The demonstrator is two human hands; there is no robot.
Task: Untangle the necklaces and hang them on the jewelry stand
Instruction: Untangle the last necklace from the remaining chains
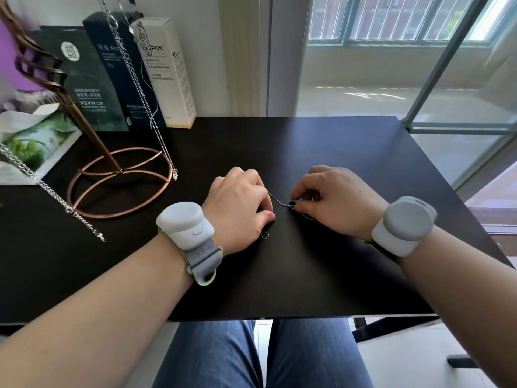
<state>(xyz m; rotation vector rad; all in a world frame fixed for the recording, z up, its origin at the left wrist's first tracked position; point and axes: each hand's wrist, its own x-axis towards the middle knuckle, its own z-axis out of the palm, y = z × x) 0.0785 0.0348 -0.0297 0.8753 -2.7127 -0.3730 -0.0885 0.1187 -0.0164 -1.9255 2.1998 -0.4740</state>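
Hands: left hand (240,203) and right hand (333,200) rested low on the tabletop (307,152), close together near its middle, each wrist carrying a grey strapped device.
Left hand state: fingers curled, thumb and fingertips pinched on the fine chain (275,204).
Right hand state: thumb and forefinger pinched on the same chain from the other side.
Task item: the fine chain ran between the two hands, its strands meeting at one crossing point just left of the right fingertips; a small loop of it lay on the tabletop just below the left hand.
Step in hand: judged to be the teasing apart of the knot at that crossing.
Method advised: keep both pinches close to the knot, ease the strands sideways rather than pulling hard, since tension would likely tighten it; work flat against the dark surface, where the thin chain showed only faintly.
Jewelry stand: copper jewelry stand (117,189) stood at the left rear, well apart from the hands, with ball chains (134,77) already hanging from its upper part.
Loose item: a heavier silver link chain (56,194) crossed the view at the left edge; whether it hung or lay flat could not be told.
Surface: black, matt, flat.
Room: cosmetic boxes (167,71) stood against the white wall behind the stand; a barred window gave daylight from the right rear.
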